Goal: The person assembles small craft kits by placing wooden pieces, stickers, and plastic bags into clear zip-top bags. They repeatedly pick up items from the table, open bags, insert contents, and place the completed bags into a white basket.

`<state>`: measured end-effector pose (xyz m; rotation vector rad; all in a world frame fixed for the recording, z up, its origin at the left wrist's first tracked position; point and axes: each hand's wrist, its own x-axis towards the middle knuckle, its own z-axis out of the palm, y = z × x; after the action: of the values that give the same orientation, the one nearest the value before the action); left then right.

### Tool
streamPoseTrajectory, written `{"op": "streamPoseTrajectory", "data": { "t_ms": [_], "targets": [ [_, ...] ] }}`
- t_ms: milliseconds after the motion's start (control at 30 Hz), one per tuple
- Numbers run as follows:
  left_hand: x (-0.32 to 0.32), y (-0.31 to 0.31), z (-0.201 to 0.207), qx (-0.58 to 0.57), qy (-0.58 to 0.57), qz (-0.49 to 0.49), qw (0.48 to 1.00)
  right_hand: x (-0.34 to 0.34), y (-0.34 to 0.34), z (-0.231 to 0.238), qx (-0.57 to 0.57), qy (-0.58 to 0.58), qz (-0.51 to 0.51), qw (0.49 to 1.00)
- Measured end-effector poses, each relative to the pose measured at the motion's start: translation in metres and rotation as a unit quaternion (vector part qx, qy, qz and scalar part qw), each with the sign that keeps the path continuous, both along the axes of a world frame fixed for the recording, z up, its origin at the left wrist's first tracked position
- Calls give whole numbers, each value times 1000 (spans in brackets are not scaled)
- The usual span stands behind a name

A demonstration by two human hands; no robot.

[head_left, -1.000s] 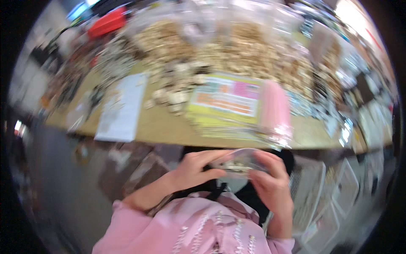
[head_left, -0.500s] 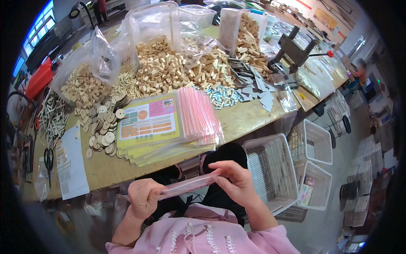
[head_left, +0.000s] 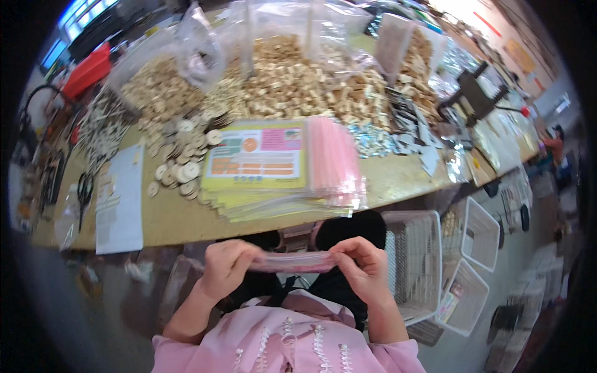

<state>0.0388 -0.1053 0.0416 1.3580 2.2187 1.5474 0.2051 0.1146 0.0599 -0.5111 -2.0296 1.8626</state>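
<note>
Over my lap, a clear plastic bag with a pinkish tint (head_left: 297,262) is stretched level between my hands. My left hand (head_left: 227,266) is closed on its left end. At the other end, my right hand (head_left: 364,268) pinches it between thumb and fingers. Motion blurs the bag, and I cannot make out what it contains. Just beyond it, on the table, lies a fanned stack of clear bags with yellow printed cards (head_left: 249,177). Their pink-striped ends (head_left: 334,163) are bunched on the right.
Wooden blocks (head_left: 286,84), round wooden discs (head_left: 183,171) and grey flat pieces (head_left: 410,127) are heaped on the table (head_left: 398,180). Scissors (head_left: 84,193) and a white sheet (head_left: 121,214) lie left. A hand press (head_left: 476,96) stands right. White plastic baskets (head_left: 413,267) sit beside my right leg.
My left hand has risen, so the bag has gone from slanted to level. My right hand's fingers have closed further on its end. The whole view has shifted, with the table appearing farther right.
</note>
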Motion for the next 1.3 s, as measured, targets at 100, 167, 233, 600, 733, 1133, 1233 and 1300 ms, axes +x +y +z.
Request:
{"op": "streamPoseTrajectory", "data": {
  "t_ms": [100, 167, 233, 600, 733, 1133, 1233, 1300],
  "targets": [
    [-1, 10, 1, -34, 78, 9, 996, -7, -12, 2, 137, 8, -10, 990],
    [4, 22, 6, -3, 72, -35, 997, -13, -21, 0, 217, 13, -2, 976],
    [15, 33, 8, 13, 45, -49, 998, -20, -31, -6, 269, 15, 7, 963],
    [17, 35, -12, 13, 125, -29, 992, -16, -22, -16, 280, -3, 5, 960],
    [7, 13, -13, -9, 128, -64, 990, 0, 0, -13, 141, -34, -45, 989],
    [52, 41, -182, 14, -858, -139, 495, 81, 12, -18, 84, 137, 63, 985],
    [72, 85, -178, -2, -870, -91, 485, 107, 5, -32, -15, 58, 31, 998],
    [67, 90, -175, 10, -822, -138, 552, 124, 7, -39, -57, -20, 29, 998]
  ]
}}
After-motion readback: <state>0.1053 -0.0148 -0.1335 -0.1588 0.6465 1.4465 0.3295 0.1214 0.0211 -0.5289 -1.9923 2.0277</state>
